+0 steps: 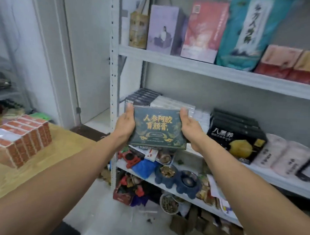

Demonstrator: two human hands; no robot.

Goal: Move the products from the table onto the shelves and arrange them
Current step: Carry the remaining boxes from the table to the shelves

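Dark green flat cardboard box with gold lettering (159, 128) is up in the air between both grips. Left grip (124, 124) is clamped on its left edge, right grip (190, 127) on its right edge (thumbs at the upper corners). White metal shelving (206, 69) stands just behind the grips. Black boxes with a yellow picture (237, 137) sit right of the right grip. Red-orange packs (20, 140) lie on the tan wooden table (42, 167), well left of the left grip.

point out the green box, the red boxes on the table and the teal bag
green box (157, 130): head view, middle of its front face
red boxes (25, 143): head view, middle of the row
teal bag (246, 38): head view, its front label
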